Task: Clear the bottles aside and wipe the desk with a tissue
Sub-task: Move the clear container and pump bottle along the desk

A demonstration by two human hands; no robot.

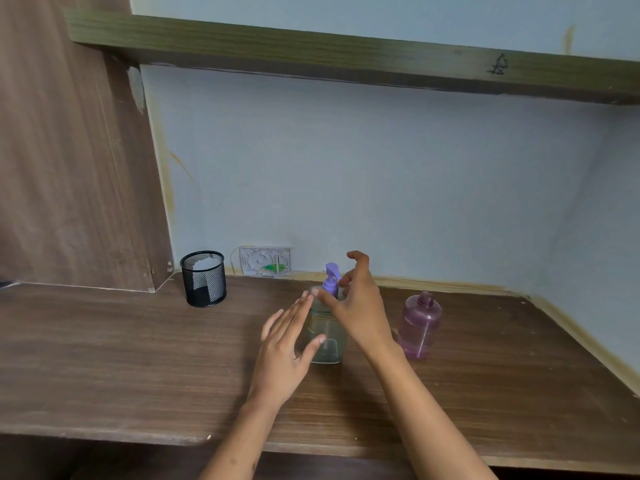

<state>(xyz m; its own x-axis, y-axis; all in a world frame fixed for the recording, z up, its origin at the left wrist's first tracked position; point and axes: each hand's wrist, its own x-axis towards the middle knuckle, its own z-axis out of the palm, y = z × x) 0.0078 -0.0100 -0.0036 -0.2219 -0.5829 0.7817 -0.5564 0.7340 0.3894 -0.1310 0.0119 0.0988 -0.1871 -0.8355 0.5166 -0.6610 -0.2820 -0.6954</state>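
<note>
A clear square pump bottle [325,344] with a purple pump head [331,277] stands upright near the middle of the brown desk [138,358]. My left hand [287,344] is beside its left face with fingers spread, thumb near the front. My right hand [356,303] is at the bottle's shoulder next to the pump, fingers spread; a firm grip does not show. A pink capless bottle [419,325] stands upright to the right, untouched. No tissue is in sight.
A black mesh pen cup [204,278] stands at the back left by the wooden side panel [76,168]. A wall socket plate [266,260] sits behind the bottles. A shelf [346,53] runs overhead.
</note>
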